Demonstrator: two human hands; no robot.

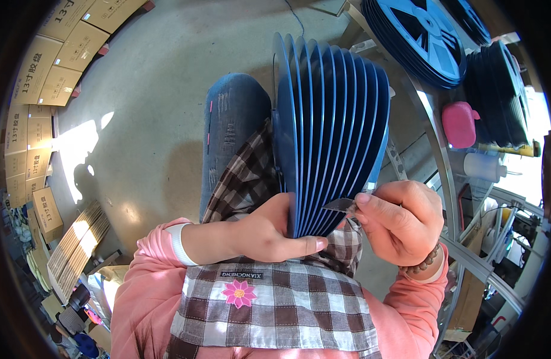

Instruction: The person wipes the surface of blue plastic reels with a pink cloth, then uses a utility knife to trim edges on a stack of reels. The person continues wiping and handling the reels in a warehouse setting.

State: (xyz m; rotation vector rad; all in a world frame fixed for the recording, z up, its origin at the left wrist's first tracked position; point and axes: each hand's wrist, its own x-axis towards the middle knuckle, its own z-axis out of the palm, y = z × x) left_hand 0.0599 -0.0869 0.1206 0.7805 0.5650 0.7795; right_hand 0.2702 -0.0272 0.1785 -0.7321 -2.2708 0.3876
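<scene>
A fanned stack of thin blue plastic reel discs (pixel 329 119) stands on edge above my lap, its edges spread apart at the far end and close together near me. My left hand (pixel 275 230) is closed round the near left end of the stack, thumb across the bottom edges. In a pinch between thumb and fingers, my right hand (pixel 407 221) holds a small thin dark blade (pixel 340 205). Its pointed end lies over the disc edges at the near right; whether it touches them I cannot tell.
Stacked cardboard boxes (pixel 66 54) line the left side. On the right, a metal-framed table (pixel 434 119) carries blue and black reels (pixel 428 36), a pink case (pixel 460 124) and a white bottle (pixel 485 167). Slatted cardboard (pixel 78 251) lies at lower left. A checked apron (pixel 275 305) covers my lap.
</scene>
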